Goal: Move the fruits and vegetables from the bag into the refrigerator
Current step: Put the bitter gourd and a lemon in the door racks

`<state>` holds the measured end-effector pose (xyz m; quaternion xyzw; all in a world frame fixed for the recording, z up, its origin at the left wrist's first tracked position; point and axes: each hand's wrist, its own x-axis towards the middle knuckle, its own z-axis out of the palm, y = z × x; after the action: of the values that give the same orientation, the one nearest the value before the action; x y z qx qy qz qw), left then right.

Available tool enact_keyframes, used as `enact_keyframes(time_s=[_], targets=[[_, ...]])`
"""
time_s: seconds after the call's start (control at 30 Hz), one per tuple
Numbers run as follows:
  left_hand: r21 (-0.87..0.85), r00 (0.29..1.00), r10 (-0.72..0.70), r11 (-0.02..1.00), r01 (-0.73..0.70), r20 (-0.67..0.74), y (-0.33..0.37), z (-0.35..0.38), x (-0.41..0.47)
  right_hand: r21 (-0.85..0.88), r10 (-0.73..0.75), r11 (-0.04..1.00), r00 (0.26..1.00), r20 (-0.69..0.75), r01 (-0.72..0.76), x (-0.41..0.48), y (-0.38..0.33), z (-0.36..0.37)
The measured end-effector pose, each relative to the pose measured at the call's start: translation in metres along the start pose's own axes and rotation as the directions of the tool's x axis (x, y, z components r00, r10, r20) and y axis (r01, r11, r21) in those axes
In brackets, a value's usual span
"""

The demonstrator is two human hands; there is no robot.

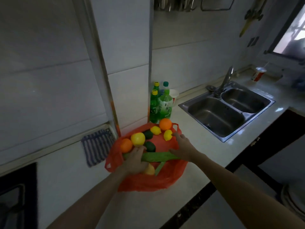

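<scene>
Roll-off risk, lower centre: my left hand (134, 161) grips the long green vegetable (158, 157), my right hand (182, 146) rests spread beside a lemon (168, 135); lifting could scatter fruit off the bag (148, 182).

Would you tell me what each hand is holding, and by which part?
Left hand seems to grip the vegetable near its left end; right hand rests open at its right end.
</scene>
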<state>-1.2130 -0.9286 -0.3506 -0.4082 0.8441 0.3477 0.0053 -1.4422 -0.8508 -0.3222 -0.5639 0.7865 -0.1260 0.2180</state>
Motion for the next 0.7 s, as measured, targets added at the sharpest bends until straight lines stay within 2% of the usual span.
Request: enact_keyframes(time_s=[0.27,0.37,0.5,0.7], targets=[[-0.054,0.996,-0.075,0.996,0.073,-0.044,-0.014,0.03,0.011,-0.021,-0.083,0.996,0.982,0.172,0.088,0.041,0.011,0.05],[-0.1,0.986,-0.104,0.991,0.092,-0.127,-0.021,0.042,0.011,-0.13,-0.099,0.983,0.972,0.212,0.129,0.05,0.011,0.066],[-0.105,0.979,-0.151,0.985,0.137,-0.137,-0.023,0.053,0.012,-0.322,-0.196,0.906,0.947,0.255,0.274,0.055,0.014,0.085],[-0.076,0.974,-0.17,0.984,0.16,-0.152,-0.026,0.064,0.018,-0.34,-0.242,0.885,0.938,0.248,0.318,0.064,0.017,0.099]])
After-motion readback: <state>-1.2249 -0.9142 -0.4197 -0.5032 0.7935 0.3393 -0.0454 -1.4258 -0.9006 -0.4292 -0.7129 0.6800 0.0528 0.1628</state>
